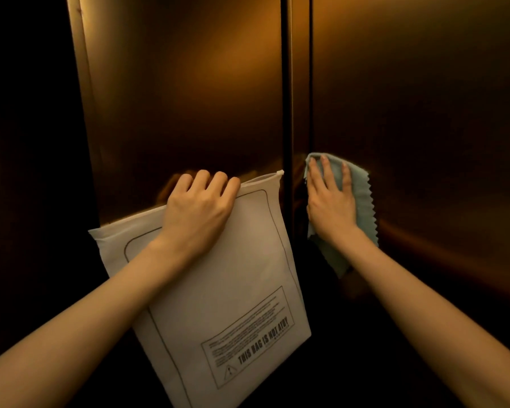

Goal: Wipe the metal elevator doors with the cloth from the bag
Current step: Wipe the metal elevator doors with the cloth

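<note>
Nearest us, our left hand [199,206] curls its fingers [218,179] shut over the top edge of the bag [233,290], so the cloth [362,198] is already out. Beyond, our right hand [330,198] presses it flat, fingers spread, against the right door [424,98] beside the seam; we judge wiping barely begun, the left door [189,83] untouched.

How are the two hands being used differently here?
The left hand is curled, gripping the top edge of the white bag; the right hand is spread flat, pressing the light blue cloth on the right door. The left stays by the left door. Both are bare.
</note>
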A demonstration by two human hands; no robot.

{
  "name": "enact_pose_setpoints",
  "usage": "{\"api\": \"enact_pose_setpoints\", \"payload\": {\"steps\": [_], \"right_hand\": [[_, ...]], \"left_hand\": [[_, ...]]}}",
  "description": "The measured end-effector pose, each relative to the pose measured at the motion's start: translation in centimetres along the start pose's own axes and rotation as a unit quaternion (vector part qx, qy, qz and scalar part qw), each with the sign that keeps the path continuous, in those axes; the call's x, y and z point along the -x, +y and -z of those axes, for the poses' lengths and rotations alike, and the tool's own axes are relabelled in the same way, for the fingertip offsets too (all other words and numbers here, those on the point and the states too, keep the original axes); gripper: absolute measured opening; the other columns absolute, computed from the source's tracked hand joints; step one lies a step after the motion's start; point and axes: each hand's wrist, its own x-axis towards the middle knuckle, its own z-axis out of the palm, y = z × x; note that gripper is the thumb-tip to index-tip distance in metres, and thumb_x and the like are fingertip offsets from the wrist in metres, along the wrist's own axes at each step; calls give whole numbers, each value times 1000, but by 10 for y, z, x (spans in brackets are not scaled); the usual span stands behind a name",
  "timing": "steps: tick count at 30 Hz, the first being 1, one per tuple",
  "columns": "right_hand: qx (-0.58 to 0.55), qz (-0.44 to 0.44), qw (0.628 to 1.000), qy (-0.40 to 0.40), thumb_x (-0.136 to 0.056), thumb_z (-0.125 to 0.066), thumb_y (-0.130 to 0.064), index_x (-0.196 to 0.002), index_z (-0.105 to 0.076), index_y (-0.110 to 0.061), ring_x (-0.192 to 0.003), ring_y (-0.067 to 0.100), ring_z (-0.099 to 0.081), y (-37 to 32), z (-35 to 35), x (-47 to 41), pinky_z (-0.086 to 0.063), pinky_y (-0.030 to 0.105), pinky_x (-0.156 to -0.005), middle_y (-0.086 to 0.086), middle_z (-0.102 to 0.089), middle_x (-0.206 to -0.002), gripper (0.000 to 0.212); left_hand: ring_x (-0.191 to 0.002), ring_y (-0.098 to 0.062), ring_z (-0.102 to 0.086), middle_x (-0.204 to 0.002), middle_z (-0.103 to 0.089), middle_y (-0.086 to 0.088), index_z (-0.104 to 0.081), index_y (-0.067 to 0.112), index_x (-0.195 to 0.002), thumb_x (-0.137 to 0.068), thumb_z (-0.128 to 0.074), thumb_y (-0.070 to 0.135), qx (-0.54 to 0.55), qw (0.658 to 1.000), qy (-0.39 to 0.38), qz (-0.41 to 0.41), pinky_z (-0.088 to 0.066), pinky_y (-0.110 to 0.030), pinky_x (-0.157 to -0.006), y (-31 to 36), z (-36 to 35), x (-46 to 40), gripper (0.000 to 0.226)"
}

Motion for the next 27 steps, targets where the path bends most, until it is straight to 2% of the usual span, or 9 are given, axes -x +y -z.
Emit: {"api": "enact_pose_setpoints", "payload": {"steps": [4,8,11,15,21,27], "right_hand": [[26,43,998,-32,-87,-57,-27,-144,-11,5,-143,38,2,-15,-21,43,13,54,-109,24,-4,-155,80],[64,81,992,-76,-91,-51,-21,-140,-8,10,-141,42,-11,-25,-31,72,-7,48,-113,28,-12,-152,73],[82,117,989,-48,-93,-46,-22,-142,-5,6,-143,40,-4,-10,-27,58,3,49,-110,26,-5,-154,70],[98,82,992,25,-91,-34,-40,-145,-6,-8,-144,32,4,21,0,2,18,53,-108,12,-6,-158,68],[83,42,994,63,-97,-26,-38,-148,-6,-4,-145,26,3,38,25,-67,9,51,-113,12,-3,-158,65],[43,61,995,62,-97,-28,-32,-145,-2,3,-144,34,4,17,-5,-23,12,49,-111,20,0,-156,64]], "left_hand": [[-76,-34,-58,-93,-63,-19,-60,2,-107,-83,-50,7,-7,1000,5,-6,-45,-37,-60,-1,-1,2,26],[-78,-33,-57,-97,-61,-18,-61,4,-105,-81,-56,6,-28,1000,1,-10,-43,-35,-60,-4,-3,5,24],[-80,-32,-56,-98,-61,-16,-62,6,-102,-80,-55,7,-52,998,0,-21,-43,-35,-61,-5,-4,3,24],[-83,-31,-57,-101,-62,-14,-62,9,-101,-76,-58,10,-69,997,-4,-17,-43,-35,-63,-8,-7,-8,26],[-84,-32,-57,-98,-62,-14,-63,9,-96,-73,-59,10,-76,997,17,-1,-43,-36,-64,-13,-9,-34,23],[-82,-30,-57,-93,-62,-12,-63,10,-92,-72,-51,8,-76,996,39,-1,-43,-35,-64,-22,-5,-55,24]]}}
